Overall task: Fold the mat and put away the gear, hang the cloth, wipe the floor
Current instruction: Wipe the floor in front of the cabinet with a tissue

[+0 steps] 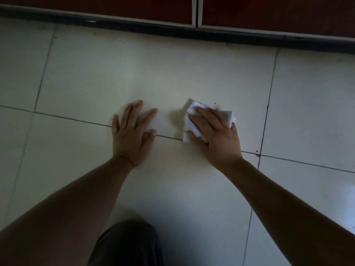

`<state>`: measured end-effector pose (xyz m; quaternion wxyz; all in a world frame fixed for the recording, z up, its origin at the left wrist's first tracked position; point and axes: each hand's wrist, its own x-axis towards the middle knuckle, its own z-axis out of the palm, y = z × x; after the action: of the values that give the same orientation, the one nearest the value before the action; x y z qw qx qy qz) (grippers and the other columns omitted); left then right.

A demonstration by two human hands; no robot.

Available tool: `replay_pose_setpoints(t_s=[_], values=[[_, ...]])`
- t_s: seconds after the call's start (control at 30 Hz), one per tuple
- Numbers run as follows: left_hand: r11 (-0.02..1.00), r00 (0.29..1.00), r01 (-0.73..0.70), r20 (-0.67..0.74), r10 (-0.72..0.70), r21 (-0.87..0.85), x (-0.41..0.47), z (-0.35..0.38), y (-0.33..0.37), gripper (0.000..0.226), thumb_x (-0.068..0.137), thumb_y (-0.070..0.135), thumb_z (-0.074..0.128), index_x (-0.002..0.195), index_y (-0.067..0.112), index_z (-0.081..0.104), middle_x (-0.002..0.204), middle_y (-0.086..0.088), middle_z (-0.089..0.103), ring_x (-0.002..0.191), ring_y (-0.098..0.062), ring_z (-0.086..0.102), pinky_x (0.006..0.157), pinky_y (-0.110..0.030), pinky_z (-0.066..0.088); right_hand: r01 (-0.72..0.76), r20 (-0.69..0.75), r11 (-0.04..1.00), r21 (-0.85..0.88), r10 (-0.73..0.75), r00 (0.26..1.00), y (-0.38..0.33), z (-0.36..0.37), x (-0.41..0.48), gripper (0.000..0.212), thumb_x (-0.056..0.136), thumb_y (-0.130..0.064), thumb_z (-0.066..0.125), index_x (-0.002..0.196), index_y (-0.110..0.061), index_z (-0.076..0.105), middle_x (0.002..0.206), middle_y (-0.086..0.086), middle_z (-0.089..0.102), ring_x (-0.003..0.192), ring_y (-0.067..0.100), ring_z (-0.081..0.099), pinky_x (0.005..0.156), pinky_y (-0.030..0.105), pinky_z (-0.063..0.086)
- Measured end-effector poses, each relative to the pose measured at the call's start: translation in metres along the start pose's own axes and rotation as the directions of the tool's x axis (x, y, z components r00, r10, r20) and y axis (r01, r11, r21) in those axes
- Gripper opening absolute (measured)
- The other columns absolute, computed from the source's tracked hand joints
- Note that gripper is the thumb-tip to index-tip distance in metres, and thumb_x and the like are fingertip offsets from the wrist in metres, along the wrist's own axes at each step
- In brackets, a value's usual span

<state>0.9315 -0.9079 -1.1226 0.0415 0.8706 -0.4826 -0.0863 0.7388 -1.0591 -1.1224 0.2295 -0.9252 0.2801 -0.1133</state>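
Your right hand (215,135) lies on the white cloth (193,108) and presses it down on the floor (172,70). The fingers are stretched flat over the cloth, and the thumb lies along its near edge; the hand does not clench it. The cloth is crumpled. It shows beyond your fingertips, on the side toward your left hand, and a grey part of it shows on the other side, by the little finger.

Your left hand (132,135) is beside the cloth but apart from it, with a strip of bare tile between them. This hand is released: palm down on the floor, fingers spread and straight, holding nothing.

The floor is made of pale tiles. One dark grout line (57,116) runs under your left hand and goes on under the near corner of the cloth. A small dark speck (215,103) sits on the tile just beyond the cloth.

Well beyond the cloth, a dark plinth (230,36) runs along the edge of the floor, and above it are dark red cabinet doors (115,6) with pale edges. On the near side of the cloth, between your two forearms, your knee (126,244) shows in dark fabric.
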Motion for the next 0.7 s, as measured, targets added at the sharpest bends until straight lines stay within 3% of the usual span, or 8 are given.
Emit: replay_pose_setpoints(t_s=[0.17, 0.27, 0.57, 0.7], values=[[1.000, 1.000, 0.007, 0.008, -0.007, 0.012, 0.000, -0.002, 0.001, 0.057, 0.085, 0.050, 0.032, 0.140, 0.036, 0.035, 0.154, -0.002, 0.022, 0.141, -0.025, 0.017, 0.109, -0.054, 0.013, -0.074, 0.050, 0.997, -0.004, 0.074, 0.996, -0.009, 0.004, 0.001, 0.048, 0.090, -0.049, 0.043, 0.134, -0.032, 0.043, 0.147, -0.001, 0.038, 0.137, 0.025, 0.031, 0.091, 0.049, 0.041], [1.000, 1.000, 0.015, -0.002, -0.015, 0.009, 0.000, -0.001, 0.002, 0.056, 0.085, 0.050, 0.031, 0.140, 0.037, 0.035, 0.154, -0.002, 0.022, 0.141, -0.024, 0.016, 0.109, -0.054, 0.013, -0.098, 0.006, 0.995, 0.020, 0.098, 0.995, -0.007, 0.009, 0.003, 0.046, 0.089, -0.050, 0.044, 0.133, -0.037, 0.042, 0.145, -0.002, 0.041, 0.135, 0.025, 0.034, 0.088, 0.050, 0.042], [1.000, 1.000, -0.001, -0.003, 0.001, 0.022, -0.002, 0.002, -0.002, 0.058, 0.084, 0.052, 0.032, 0.140, 0.039, 0.033, 0.154, -0.001, 0.023, 0.139, -0.026, 0.021, 0.108, -0.053, 0.016, -0.032, -0.102, 0.999, -0.001, 0.032, 0.994, -0.004, 0.015, 0.006, 0.041, 0.085, -0.044, 0.056, 0.123, -0.029, 0.059, 0.136, 0.003, 0.052, 0.126, 0.030, 0.046, 0.085, 0.048, 0.046], [1.000, 0.999, -0.029, -0.031, 0.029, 0.003, -0.001, 0.004, -0.003, 0.057, 0.084, 0.051, 0.031, 0.140, 0.038, 0.034, 0.153, 0.000, 0.025, 0.138, -0.027, 0.023, 0.108, -0.055, 0.015, -0.104, -0.147, 0.993, 0.051, 0.110, 0.983, -0.012, 0.019, 0.004, 0.041, 0.084, -0.041, 0.056, 0.122, -0.028, 0.060, 0.133, 0.004, 0.055, 0.124, 0.031, 0.049, 0.088, 0.048, 0.045]])
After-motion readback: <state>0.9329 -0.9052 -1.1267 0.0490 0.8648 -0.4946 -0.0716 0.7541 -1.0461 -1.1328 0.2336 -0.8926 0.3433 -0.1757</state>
